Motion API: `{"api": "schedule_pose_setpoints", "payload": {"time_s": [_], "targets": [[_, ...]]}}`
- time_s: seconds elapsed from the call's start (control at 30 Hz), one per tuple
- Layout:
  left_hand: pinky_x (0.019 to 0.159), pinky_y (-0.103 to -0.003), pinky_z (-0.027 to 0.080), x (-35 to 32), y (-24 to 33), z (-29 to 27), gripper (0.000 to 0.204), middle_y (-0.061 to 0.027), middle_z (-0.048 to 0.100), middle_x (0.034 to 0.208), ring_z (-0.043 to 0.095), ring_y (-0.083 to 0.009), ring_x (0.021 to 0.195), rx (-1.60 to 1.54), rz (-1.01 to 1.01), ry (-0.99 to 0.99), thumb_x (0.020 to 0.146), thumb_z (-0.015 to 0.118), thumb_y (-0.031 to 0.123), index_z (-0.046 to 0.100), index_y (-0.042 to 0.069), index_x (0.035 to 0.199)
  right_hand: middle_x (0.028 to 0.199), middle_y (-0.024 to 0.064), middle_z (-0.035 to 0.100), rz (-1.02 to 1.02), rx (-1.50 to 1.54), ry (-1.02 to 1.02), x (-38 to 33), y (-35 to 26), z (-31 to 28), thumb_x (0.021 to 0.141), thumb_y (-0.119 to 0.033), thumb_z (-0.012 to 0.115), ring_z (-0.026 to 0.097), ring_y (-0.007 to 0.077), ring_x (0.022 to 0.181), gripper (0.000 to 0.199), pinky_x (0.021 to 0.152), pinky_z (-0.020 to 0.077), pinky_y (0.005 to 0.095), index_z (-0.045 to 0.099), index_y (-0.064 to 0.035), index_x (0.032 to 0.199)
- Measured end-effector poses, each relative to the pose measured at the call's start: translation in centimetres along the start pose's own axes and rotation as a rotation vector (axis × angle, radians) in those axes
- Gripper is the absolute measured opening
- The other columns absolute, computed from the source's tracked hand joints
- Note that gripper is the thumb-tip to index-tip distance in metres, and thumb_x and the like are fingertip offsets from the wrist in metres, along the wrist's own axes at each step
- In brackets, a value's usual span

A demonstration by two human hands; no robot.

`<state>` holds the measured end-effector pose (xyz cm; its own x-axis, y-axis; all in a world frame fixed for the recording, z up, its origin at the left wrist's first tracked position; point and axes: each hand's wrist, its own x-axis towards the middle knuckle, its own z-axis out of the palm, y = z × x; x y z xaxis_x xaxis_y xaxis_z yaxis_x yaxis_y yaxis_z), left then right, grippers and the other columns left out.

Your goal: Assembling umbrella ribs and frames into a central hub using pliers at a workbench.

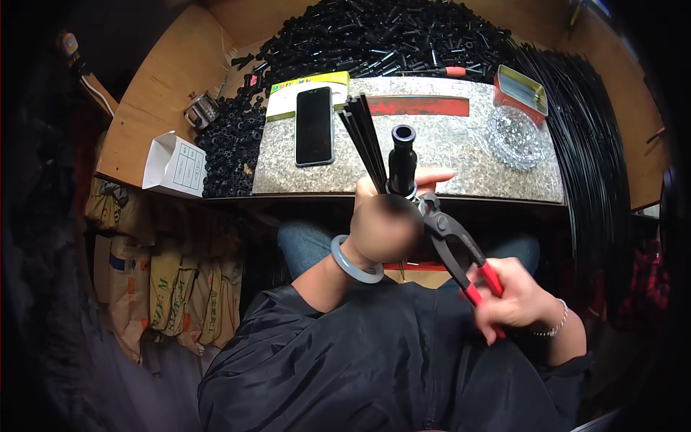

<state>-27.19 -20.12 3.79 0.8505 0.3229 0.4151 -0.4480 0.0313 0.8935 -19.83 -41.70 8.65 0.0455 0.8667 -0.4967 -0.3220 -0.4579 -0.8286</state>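
Note:
My left hand [381,227], with a pale bangle at its wrist, is closed around a black tubular part [402,164] that stands upright with its open end up. A bundle of thin black strips [365,140] also rises from that hand and leans left. Red-handled pincers [444,227] reach over from the right, their jaws against the base of the tube beside my left fingers. My right hand [509,297] grips the red handles, which are close together. Whatever lies between the jaws is too small to make out.
A black phone [314,126] rests on the speckled board [277,176]. Right of it are a red strip [417,106], a glass dish [515,138] and an open tin [520,93]. Black parts [374,36] are heaped behind; long black strips [586,137] hang at right. A white box [175,164] stands left.

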Motion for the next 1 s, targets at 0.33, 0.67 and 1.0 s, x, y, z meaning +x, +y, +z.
{"api": "schedule_pose_setpoints", "payload": {"time_s": [0.33,0.67,1.0], "targets": [[0.060,-0.022,0.042,-0.2,0.0,0.2,0.037,-0.0001,0.057,0.073,0.050,-0.0060,0.067,0.047,-0.102,0.052,0.072,0.048,-0.016,0.068,0.001,0.098,0.087,0.0118,0.046,-0.405,-0.839,0.277,0.6,0.4,-0.7,0.084,-0.003,0.053,0.049,0.0222,0.075,0.063,0.073,0.0421,0.0287,0.025,0.0000,0.140],[0.060,-0.021,0.042,-0.4,-0.4,0.5,0.040,0.0001,0.057,0.072,0.051,-0.0060,0.067,0.027,-0.122,0.091,0.068,0.048,-0.017,0.068,0.001,0.098,0.092,0.0163,0.050,-0.483,-0.888,0.374,1.1,0.1,-0.8,0.084,0.000,0.052,0.053,0.0294,0.083,0.057,0.079,0.0443,0.0328,0.032,-0.0008,0.137],[0.057,-0.020,0.041,-0.5,-0.2,0.8,0.031,0.0010,0.058,0.071,0.049,-0.0035,0.064,0.074,-0.096,0.084,0.074,0.054,-0.013,0.067,-0.001,0.099,0.058,0.0058,0.051,-0.272,-0.527,0.329,1.7,1.9,-1.2,0.093,-0.027,0.053,0.047,0.0146,0.049,0.029,0.050,0.0397,0.0265,0.054,-0.0001,0.083]]}}
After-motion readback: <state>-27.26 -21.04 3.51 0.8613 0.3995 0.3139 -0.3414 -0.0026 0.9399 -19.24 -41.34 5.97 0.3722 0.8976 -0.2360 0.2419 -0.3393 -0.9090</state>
